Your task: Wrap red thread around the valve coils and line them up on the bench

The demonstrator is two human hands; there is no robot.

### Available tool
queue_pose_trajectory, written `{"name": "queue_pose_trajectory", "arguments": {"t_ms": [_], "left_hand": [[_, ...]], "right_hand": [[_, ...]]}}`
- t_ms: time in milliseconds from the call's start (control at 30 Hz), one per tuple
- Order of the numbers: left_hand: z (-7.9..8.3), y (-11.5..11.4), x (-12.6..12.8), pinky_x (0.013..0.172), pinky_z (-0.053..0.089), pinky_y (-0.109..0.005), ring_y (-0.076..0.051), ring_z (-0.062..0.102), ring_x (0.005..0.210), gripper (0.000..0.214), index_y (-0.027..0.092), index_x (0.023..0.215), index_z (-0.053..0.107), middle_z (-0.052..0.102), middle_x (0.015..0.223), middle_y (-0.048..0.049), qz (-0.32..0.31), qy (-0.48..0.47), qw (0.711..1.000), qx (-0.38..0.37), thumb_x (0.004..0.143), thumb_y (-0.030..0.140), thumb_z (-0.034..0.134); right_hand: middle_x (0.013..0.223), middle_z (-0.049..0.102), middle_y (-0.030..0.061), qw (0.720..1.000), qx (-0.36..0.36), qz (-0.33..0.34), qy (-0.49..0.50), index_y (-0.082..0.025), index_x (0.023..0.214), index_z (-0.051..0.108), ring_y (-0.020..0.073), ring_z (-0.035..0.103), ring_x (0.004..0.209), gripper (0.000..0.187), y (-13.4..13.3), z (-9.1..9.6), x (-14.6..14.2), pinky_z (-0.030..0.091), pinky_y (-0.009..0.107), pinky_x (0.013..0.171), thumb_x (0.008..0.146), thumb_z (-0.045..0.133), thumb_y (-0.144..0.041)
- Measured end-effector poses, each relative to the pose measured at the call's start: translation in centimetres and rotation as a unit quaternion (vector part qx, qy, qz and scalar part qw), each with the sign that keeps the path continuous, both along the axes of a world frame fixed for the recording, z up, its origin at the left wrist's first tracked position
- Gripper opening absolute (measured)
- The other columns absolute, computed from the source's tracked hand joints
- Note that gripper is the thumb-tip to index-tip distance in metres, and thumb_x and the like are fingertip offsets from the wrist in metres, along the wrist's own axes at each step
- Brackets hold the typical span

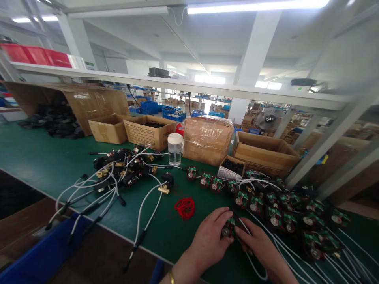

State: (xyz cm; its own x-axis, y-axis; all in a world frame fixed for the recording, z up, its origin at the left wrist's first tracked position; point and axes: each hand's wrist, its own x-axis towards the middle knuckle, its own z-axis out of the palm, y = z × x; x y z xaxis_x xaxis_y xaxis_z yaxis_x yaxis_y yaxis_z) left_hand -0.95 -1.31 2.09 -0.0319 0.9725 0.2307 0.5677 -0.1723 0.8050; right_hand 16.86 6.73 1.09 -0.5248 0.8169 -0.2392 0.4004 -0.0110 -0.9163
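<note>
My left hand (209, 238) and my right hand (257, 242) meet low in the middle of the view over the green mat (44, 157). Between them they hold one small black valve part with a green circuit board (228, 227). Both hands have their fingers curled round it, and a white cable (254, 266) loops away under my right hand. Just left of my left hand lies a bundle of red wire (185, 207). To the right, several similar black and green parts (281, 209) with white cables lie in rows.
A pile of black parts with brass fittings and white cables (118, 169) lies at left. A clear plastic jar with a white lid (175, 148), open cardboard boxes (149, 132), a wrapped box (207, 139) and a small box of black pieces (231, 167) stand behind. A metal frame post (322, 146) slants at right.
</note>
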Motion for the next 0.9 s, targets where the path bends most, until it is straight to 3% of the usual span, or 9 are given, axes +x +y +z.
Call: {"name": "queue_pose_trajectory", "arguments": {"t_ms": [200,267,300,433,500,567,633,733,900], "left_hand": [[-0.6,-1.0,0.0,0.122,0.033,-0.049,-0.028,0.039,0.144,0.093,0.032,0.148,0.044,0.042,0.158,-0.0039,0.013,0.048,0.999,0.009,0.066,0.016,0.083],[-0.6,-1.9,-1.1,0.119,0.036,-0.053,-0.033,0.040,0.142,0.095,0.034,0.147,0.044,0.044,0.156,-0.0059,0.043,0.056,0.997,0.004,0.063,0.026,0.088],[-0.6,-2.4,-2.0,0.116,0.039,-0.053,-0.033,0.044,0.138,0.086,0.034,0.144,0.048,0.048,0.152,-0.0071,0.077,0.055,0.996,0.001,0.067,0.030,0.086],[-0.4,-4.1,-7.3,0.096,0.053,-0.042,-0.025,0.065,0.107,0.026,0.023,0.115,0.066,0.062,0.117,-0.0092,0.280,0.054,0.958,-0.031,0.092,0.030,0.055],[-0.2,-4.6,-10.1,0.090,0.054,-0.038,-0.023,0.067,0.099,0.022,0.020,0.106,0.066,0.062,0.110,-0.0084,0.327,0.090,0.937,-0.079,0.093,0.025,0.049],[0.0,-5.0,-12.4,0.087,0.053,-0.036,-0.023,0.067,0.096,0.021,0.018,0.103,0.066,0.062,0.105,-0.0084,0.334,0.132,0.924,-0.135,0.091,0.021,0.050],[0.3,-5.1,-13.8,0.085,0.053,-0.035,-0.023,0.067,0.094,0.018,0.017,0.100,0.067,0.063,0.101,-0.0081,0.323,0.155,0.919,-0.165,0.089,0.019,0.052],[0.9,-4.4,-14.7,0.081,0.051,-0.032,-0.021,0.067,0.089,0.015,0.020,0.094,0.068,0.064,0.097,-0.0060,0.294,0.171,0.926,-0.161,0.089,0.019,0.053],[2.1,-0.7,-15.1,0.083,0.048,-0.030,-0.019,0.064,0.092,0.017,0.021,0.093,0.070,0.067,0.099,-0.0047,0.237,0.215,0.938,-0.134,0.091,0.019,0.053]], "right_hand": [[0.068,0.059,-0.0016,0.998,0.037,-0.019,-0.049,-0.017,0.117,0.059,0.0177,0.056,0.054,0.059,0.0,-0.3,0.6,0.042,0.028,0.050,0.084,0.052,-0.065],[0.080,0.065,0.0041,0.988,0.118,-0.064,-0.079,-0.017,0.120,0.059,0.0218,0.062,0.064,0.061,0.3,-0.9,1.6,0.051,0.033,0.061,0.086,0.049,-0.066],[0.089,0.066,0.0075,0.976,0.177,-0.088,-0.095,-0.017,0.120,0.060,0.0238,0.065,0.071,0.061,0.5,-1.3,2.1,0.053,0.036,0.068,0.087,0.048,-0.066],[0.106,0.064,0.0155,0.872,0.438,-0.137,-0.171,-0.016,0.114,0.065,0.0336,0.063,0.094,0.065,0.5,-2.8,3.7,0.050,0.051,0.086,0.094,0.038,-0.072],[0.107,0.064,0.0167,0.814,0.518,-0.149,-0.217,-0.016,0.112,0.066,0.0366,0.060,0.095,0.067,0.1,-3.0,3.8,0.049,0.054,0.084,0.097,0.030,-0.071],[0.109,0.063,0.0168,0.780,0.556,-0.158,-0.241,-0.017,0.112,0.066,0.0364,0.058,0.093,0.065,-0.4,-2.9,3.6,0.048,0.054,0.080,0.100,0.027,-0.068],[0.110,0.062,0.0162,0.775,0.569,-0.155,-0.227,-0.017,0.114,0.064,0.0348,0.058,0.095,0.060,-0.9,-2.7,3.3,0.048,0.052,0.081,0.102,0.028,-0.064],[0.112,0.060,0.0150,0.792,0.564,-0.145,-0.185,-0.018,0.117,0.060,0.0328,0.057,0.098,0.053,-1.2,-2.5,3.2,0.047,0.052,0.086,0.103,0.032,-0.061],[0.113,0.058,0.0137,0.820,0.534,-0.142,-0.145,-0.021,0.120,0.058,0.0322,0.057,0.101,0.041,-1.1,-2.5,3.6,0.047,0.052,0.089,0.102,0.040,-0.054]]}}
